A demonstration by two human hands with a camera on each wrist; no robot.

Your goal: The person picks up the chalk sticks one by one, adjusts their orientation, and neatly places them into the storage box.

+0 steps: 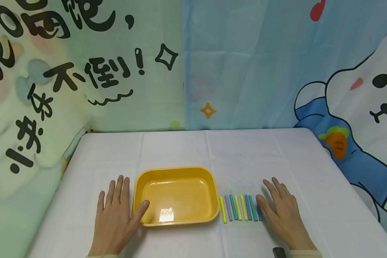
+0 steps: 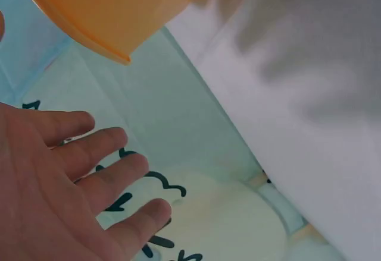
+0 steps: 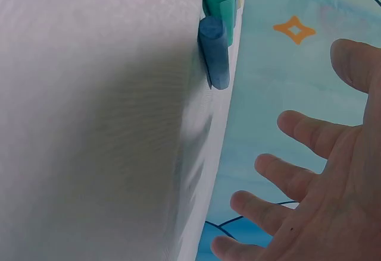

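A shallow yellow tray (image 1: 175, 173) lies on the white-covered table, and its orange-looking underside (image 2: 119, 11) shows in the left wrist view. My left hand (image 1: 114, 218) is at the tray's left side with fingers stretched out, its thumb over the near left corner; I cannot tell if it touches. Several short chalk-like sticks (image 1: 235, 207) in yellow, purple, green and blue form a row right of the tray. Over the row's right end hovers my right hand (image 1: 283, 215), fingers spread, holding nothing. Its thumb partly hides the last dark blue stick (image 3: 214, 53).
White cloth (image 1: 167, 147) covers the table. Behind it hangs a printed curtain (image 1: 238, 64) with lettering and a cartoon bear. A small black object (image 1: 279, 252) shows beside the right wrist at the bottom of the head view.
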